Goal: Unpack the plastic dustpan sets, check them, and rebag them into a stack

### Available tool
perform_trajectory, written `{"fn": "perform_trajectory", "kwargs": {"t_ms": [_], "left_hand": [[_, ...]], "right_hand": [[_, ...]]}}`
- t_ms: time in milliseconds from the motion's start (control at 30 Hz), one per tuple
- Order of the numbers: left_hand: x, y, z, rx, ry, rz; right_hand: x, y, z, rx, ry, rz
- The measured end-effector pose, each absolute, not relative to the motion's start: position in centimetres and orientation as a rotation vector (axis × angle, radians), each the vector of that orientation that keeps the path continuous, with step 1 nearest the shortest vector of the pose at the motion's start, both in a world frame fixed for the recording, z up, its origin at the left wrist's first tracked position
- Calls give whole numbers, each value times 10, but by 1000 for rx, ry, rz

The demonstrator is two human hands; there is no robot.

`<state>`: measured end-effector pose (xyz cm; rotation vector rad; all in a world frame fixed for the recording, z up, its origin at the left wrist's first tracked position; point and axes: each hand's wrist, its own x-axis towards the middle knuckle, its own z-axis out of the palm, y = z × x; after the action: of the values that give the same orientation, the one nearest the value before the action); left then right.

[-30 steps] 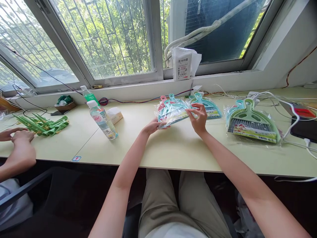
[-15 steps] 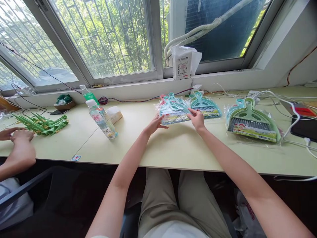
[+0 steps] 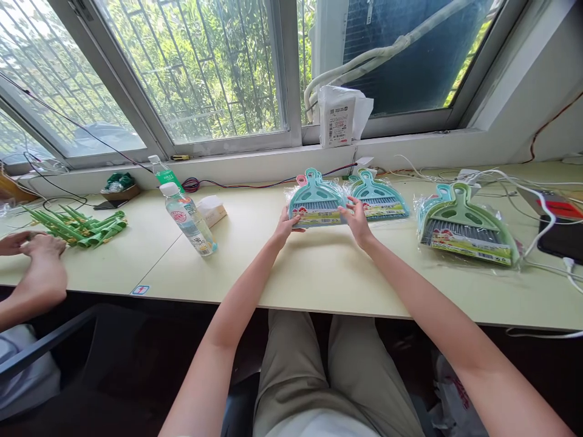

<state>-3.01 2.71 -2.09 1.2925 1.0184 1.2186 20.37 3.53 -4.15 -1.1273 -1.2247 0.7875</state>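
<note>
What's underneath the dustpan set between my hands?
A pink handle loop pokes out behind the teal dustpan set; whatever else lies beneath is covered.

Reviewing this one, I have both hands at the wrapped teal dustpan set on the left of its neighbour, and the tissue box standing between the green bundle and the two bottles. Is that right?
Not the tissue box: the head view shows it right of the two bottles. The left hand and right hand are indeed at that dustpan set.
</note>
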Motion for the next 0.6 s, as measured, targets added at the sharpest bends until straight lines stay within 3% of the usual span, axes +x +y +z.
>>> {"fn": "perform_trajectory", "kwargs": {"t_ms": [233, 367, 600], "left_hand": [[-25, 27, -19, 1451, 995, 1253], [-39, 33, -15, 1316, 1050, 1496], [-78, 50, -20, 998, 1372, 1653]], "right_hand": [[213, 43, -34, -1035, -1235, 897], [230, 65, -6, -964, -1172, 836], [209, 116, 18, -961, -1225, 1077]]}}
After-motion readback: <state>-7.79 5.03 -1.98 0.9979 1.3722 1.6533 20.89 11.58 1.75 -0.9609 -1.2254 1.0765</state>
